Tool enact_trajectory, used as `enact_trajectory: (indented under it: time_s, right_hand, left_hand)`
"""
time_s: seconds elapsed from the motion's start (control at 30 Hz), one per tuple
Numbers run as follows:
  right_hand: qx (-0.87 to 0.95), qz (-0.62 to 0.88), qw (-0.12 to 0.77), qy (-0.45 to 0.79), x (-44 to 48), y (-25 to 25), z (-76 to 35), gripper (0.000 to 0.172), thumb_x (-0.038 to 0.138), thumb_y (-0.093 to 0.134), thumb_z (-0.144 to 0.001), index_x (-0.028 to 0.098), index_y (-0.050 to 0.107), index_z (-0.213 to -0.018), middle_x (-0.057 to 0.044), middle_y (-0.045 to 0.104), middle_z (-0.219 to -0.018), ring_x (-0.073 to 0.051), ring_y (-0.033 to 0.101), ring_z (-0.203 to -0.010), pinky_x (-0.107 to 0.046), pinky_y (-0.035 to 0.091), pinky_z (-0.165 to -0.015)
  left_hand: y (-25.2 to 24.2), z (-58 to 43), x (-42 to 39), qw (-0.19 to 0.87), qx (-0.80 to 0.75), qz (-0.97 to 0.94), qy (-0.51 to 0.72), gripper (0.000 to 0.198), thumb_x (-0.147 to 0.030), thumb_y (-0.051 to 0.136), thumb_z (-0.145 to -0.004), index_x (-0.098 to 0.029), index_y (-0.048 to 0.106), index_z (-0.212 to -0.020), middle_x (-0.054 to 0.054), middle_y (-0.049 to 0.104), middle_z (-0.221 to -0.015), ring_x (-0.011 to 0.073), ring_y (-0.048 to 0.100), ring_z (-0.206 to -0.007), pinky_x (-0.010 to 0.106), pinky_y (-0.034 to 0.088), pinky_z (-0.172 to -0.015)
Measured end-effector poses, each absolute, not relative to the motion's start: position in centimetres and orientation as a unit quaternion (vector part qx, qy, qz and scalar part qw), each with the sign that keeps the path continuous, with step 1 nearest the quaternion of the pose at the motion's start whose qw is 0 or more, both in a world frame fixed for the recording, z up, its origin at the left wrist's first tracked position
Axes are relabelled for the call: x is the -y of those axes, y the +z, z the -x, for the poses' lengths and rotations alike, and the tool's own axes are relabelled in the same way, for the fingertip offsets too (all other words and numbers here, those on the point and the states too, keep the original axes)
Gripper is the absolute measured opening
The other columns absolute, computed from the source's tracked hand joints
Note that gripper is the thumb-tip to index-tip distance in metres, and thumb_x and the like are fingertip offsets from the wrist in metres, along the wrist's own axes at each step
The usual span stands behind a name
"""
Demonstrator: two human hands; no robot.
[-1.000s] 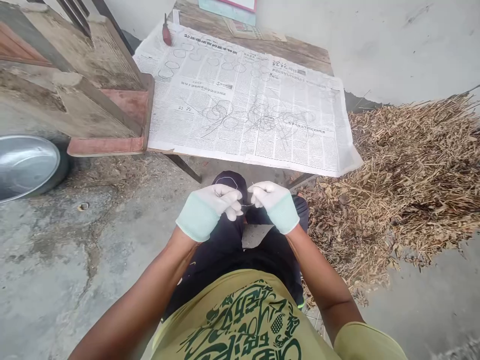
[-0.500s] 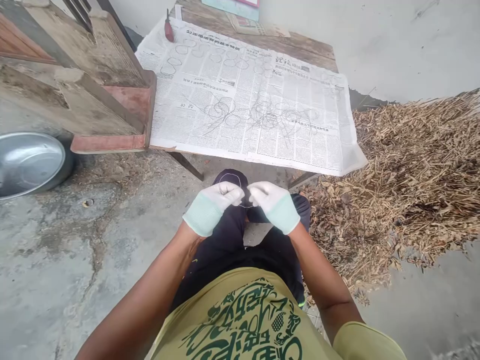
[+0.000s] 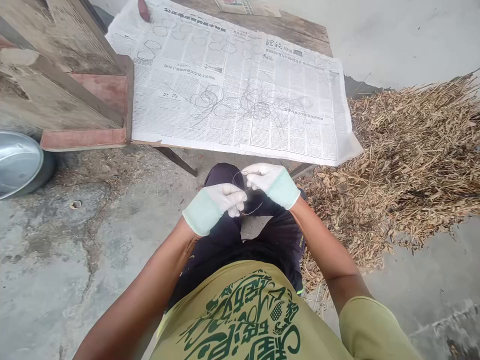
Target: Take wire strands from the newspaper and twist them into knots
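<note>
Both my hands wear white gloves with pale green cuffs and meet above my knees. My left hand (image 3: pixel 225 199) pinches a thin, bent wire (image 3: pixel 254 210), whose free end curves out to the right. Higher and to the right, my right hand (image 3: pixel 261 177) is closed on the same wire's looped part, near its fingertips. The fingers hide part of the wire between the hands. Beyond them, several wire rings and a loose tangle of thin wire (image 3: pixel 262 107) lie on newspaper sheets (image 3: pixel 150 120).
The newspaper covers a wooden table (image 3: pixel 307 32). A red-handled tool (image 3: pixel 143 10) lies at its far left. Left stand a wooden frame (image 3: pixel 86 110) and a metal basin (image 3: pixel 22 165) on the concrete floor. Dry stalks (image 3: pixel 412 165) are heaped at right.
My right hand has moved up, and my left hand slightly down. The wire loop has shifted right, with one end now sticking out below. The view has tilted down and turned slightly right.
</note>
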State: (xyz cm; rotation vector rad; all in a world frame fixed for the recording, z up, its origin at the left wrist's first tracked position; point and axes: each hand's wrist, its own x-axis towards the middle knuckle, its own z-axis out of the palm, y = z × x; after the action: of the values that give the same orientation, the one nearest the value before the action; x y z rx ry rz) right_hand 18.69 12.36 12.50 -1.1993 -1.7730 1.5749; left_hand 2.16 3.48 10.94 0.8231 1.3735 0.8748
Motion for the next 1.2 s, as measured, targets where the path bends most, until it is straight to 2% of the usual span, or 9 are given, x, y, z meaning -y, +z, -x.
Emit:
enact_trajectory:
  time_s: [0.27,0.37,0.5,0.67,0.73,0.9,1.0,1.13,1.2]
  right_hand:
    - [0.652,0.477,0.290,0.512,-11.8,11.1,-18.2,0.027,0.017,0.058,-0.085,0.021,0.081,-0.097,0.000,0.073,-0.075,-0.013,0.066,-0.066,-0.029,0.055,-0.072]
    - [0.656,0.492,0.283,0.497,-11.7,11.1,-18.3,0.024,0.018,0.058,-0.087,0.021,0.080,-0.095,0.001,0.072,-0.073,-0.013,0.066,-0.065,-0.028,0.054,-0.071]
    - [0.635,0.500,0.300,0.507,-11.2,11.6,-19.2,0.025,0.031,0.057,-0.095,0.020,0.076,-0.107,0.000,0.073,-0.077,-0.013,0.065,-0.064,-0.027,0.052,-0.067]
    - [0.533,0.507,0.375,0.564,-7.7,11.6,-19.9,0.035,0.044,0.055,-0.097,0.015,0.074,-0.097,-0.005,0.072,-0.078,-0.014,0.065,-0.065,-0.027,0.051,-0.063]
    - [0.513,0.511,0.361,0.588,-5.9,11.3,-19.4,0.031,0.042,0.061,-0.093,0.015,0.075,-0.097,-0.005,0.073,-0.079,-0.014,0.066,-0.067,-0.026,0.052,-0.065]
    - [0.496,0.561,0.341,0.568,-4.1,10.2,-17.2,0.017,0.027,0.065,-0.085,0.017,0.078,-0.091,-0.001,0.076,-0.079,-0.014,0.070,-0.073,-0.025,0.055,-0.073]
    - [0.472,0.575,0.350,0.570,-4.6,9.6,-17.0,0.021,0.027,0.062,-0.087,0.016,0.079,-0.093,-0.001,0.075,-0.074,-0.013,0.070,-0.067,-0.024,0.056,-0.069]
    - [0.486,0.594,0.325,0.552,-5.2,9.3,-17.5,0.029,0.027,0.061,-0.088,0.016,0.079,-0.109,0.000,0.074,-0.071,-0.012,0.068,-0.060,-0.024,0.056,-0.066]
    - [0.510,0.605,0.301,0.532,-5.4,9.3,-17.8,0.032,0.027,0.060,-0.090,0.017,0.078,-0.114,0.001,0.074,-0.070,-0.012,0.068,-0.060,-0.024,0.057,-0.068]
  left_hand:
    - [11.1,-2.2,-3.0,0.593,-0.599,-0.276,0.461,0.035,-0.047,0.084,-0.066,-0.015,0.073,-0.077,0.005,0.070,-0.062,0.0112,0.055,-0.049,0.022,0.034,-0.043]
    - [10.9,-2.2,-2.7,0.596,-0.594,-0.256,0.476,0.040,-0.050,0.086,-0.064,-0.014,0.072,-0.075,0.004,0.070,-0.061,0.0101,0.055,-0.048,0.022,0.037,-0.045]
    - [10.6,-2.2,-2.2,0.582,-0.599,-0.229,0.501,0.046,-0.052,0.091,-0.060,-0.013,0.072,-0.076,0.004,0.071,-0.062,0.0112,0.058,-0.049,0.025,0.049,-0.054]
    - [10.4,-2.7,-1.5,0.528,-0.608,-0.193,0.561,0.042,-0.049,0.087,-0.071,-0.013,0.075,-0.089,0.007,0.078,-0.079,0.0145,0.070,-0.063,0.026,0.056,-0.068]
    - [10.3,-3.2,-1.3,0.516,-0.612,-0.192,0.569,0.039,-0.047,0.085,-0.075,-0.013,0.076,-0.091,0.008,0.080,-0.084,0.0161,0.073,-0.070,0.027,0.058,-0.073]
    - [9.1,-4.1,-1.2,0.519,-0.608,-0.207,0.564,0.039,-0.048,0.083,-0.077,-0.013,0.078,-0.094,0.009,0.080,-0.087,0.0181,0.073,-0.074,0.031,0.059,-0.077]
    - [8.6,-3.7,-1.4,0.543,-0.601,-0.233,0.538,0.043,-0.049,0.082,-0.077,-0.014,0.078,-0.101,0.011,0.080,-0.098,0.0186,0.073,-0.078,0.032,0.059,-0.080]
    - [9.2,-1.7,-1.1,0.544,-0.619,-0.322,0.466,0.053,-0.042,0.085,-0.070,-0.016,0.075,-0.116,0.012,0.078,-0.112,0.0219,0.073,-0.089,0.035,0.058,-0.086]
    - [10.0,-0.4,-0.6,0.557,-0.609,-0.371,0.426,0.063,-0.039,0.086,-0.070,-0.019,0.072,-0.128,0.010,0.078,-0.109,0.0225,0.072,-0.090,0.036,0.058,-0.084]
